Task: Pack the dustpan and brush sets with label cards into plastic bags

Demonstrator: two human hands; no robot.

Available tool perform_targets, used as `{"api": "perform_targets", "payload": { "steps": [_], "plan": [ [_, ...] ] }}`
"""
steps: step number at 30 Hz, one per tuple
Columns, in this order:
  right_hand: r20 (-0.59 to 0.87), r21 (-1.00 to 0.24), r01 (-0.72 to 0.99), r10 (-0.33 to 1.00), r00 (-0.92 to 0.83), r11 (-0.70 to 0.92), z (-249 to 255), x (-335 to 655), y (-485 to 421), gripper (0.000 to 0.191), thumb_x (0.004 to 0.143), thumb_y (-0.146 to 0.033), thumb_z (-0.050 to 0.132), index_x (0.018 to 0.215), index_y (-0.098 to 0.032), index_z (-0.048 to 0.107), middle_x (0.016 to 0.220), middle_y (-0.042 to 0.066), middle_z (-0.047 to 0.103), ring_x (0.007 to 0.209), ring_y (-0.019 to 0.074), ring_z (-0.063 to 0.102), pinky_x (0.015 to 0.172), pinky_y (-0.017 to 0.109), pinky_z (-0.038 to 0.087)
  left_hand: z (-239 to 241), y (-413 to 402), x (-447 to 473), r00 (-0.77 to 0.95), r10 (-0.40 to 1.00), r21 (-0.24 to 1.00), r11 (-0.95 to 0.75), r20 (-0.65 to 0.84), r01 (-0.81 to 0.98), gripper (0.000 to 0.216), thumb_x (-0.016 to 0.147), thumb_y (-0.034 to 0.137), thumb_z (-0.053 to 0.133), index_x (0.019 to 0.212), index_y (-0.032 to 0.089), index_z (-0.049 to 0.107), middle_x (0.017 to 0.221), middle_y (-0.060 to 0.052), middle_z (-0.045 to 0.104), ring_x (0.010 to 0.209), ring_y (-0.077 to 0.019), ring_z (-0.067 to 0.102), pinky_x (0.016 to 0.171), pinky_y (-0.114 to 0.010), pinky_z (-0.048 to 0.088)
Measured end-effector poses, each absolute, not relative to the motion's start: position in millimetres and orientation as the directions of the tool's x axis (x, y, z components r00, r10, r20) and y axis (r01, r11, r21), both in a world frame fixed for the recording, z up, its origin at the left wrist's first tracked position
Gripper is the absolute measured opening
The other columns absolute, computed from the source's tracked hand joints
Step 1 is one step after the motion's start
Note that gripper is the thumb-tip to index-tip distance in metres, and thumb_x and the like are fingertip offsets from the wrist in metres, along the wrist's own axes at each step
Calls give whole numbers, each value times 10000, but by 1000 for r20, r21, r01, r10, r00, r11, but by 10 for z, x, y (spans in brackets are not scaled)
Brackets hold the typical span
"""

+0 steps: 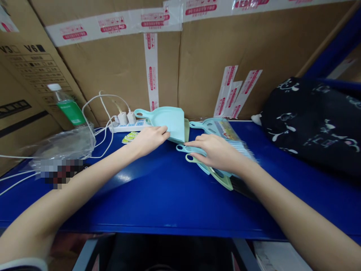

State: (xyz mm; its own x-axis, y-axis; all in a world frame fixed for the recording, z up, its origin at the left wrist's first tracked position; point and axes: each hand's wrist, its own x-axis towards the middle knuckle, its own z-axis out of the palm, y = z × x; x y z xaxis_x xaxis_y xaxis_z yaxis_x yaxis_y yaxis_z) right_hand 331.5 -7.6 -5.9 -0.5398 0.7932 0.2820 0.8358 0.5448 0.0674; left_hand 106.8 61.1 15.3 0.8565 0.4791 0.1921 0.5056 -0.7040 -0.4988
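Left hand: fingers curled onto the near edge of a pale mint-green plastic dustpan, pinching it; the pan stands tilted at the back of the glossy blue metal shelf, its handle pointing left over a white power strip.

Right hand: palm down, fingers loosely spread and resting flat on a stack of mint and light-green plastic dustpans and brushes, some in clear wrap; whether it grips any, I cannot tell.

Taped brown cardboard boxes stand behind. A green-labelled clear plastic bottle stands far left; a black printed fabric bag lies right.
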Motion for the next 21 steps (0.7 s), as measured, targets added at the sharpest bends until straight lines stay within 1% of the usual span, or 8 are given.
{"api": "perform_targets", "payload": {
  "steps": [2,5,7,11,13,16,21],
  "plan": [
    [281,69,840,797,-534,538,-65,3321,-80,377,873,-227,491,1181,-132,686,850,114,711,808,254,644,699,346,460,144,555,923,861,468,-511,-700,198,498,230,871,15,435,897,119,639,798,-66,604,643,-166,605,565,-283,454],
    [291,80,851,804,-519,520,-83,3329,-74,358,875,-222,478,1139,-135,704,884,122,717,811,256,649,695,349,466,74,428,700,895,395,-561,-702,208,439,250,877,25,400,886,136,624,768,-45,591,588,-141,570,521,-260,438],
    [310,95,853,799,-516,514,-97,3330,-60,358,889,-223,476,1155,-141,701,883,125,710,781,253,647,673,348,464,7,316,572,919,338,-584,-712,202,390,268,874,19,372,889,146,608,743,-31,575,565,-130,555,515,-254,445],
    [344,98,818,752,-562,567,-132,3304,-33,359,890,-198,500,1197,-162,682,848,108,690,728,238,620,680,352,459,-77,70,415,942,264,-612,-716,208,336,286,881,11,334,943,153,574,737,-20,572,547,-119,543,502,-247,448],
    [364,76,786,716,-595,614,-153,3273,-29,347,893,-191,505,1189,-173,685,846,103,678,742,233,608,708,359,457,-81,-41,389,952,220,-598,-741,213,305,282,912,31,316,953,157,565,723,-9,563,541,-113,534,499,-243,444],
    [387,30,744,678,-624,668,-186,3205,-45,330,916,-203,488,1178,-178,686,834,98,649,760,231,590,723,368,456,-80,-170,396,966,139,-560,-793,219,241,298,952,57,296,898,158,571,687,3,535,531,-112,517,485,-247,432],
    [381,-71,659,630,-676,749,-251,3066,-88,325,943,-215,462,1179,-172,682,866,104,624,773,229,582,691,360,463,-185,-274,420,970,87,-490,-850,229,192,241,941,69,385,840,159,584,681,14,543,501,-119,509,448,-269,417]
  ]
}}
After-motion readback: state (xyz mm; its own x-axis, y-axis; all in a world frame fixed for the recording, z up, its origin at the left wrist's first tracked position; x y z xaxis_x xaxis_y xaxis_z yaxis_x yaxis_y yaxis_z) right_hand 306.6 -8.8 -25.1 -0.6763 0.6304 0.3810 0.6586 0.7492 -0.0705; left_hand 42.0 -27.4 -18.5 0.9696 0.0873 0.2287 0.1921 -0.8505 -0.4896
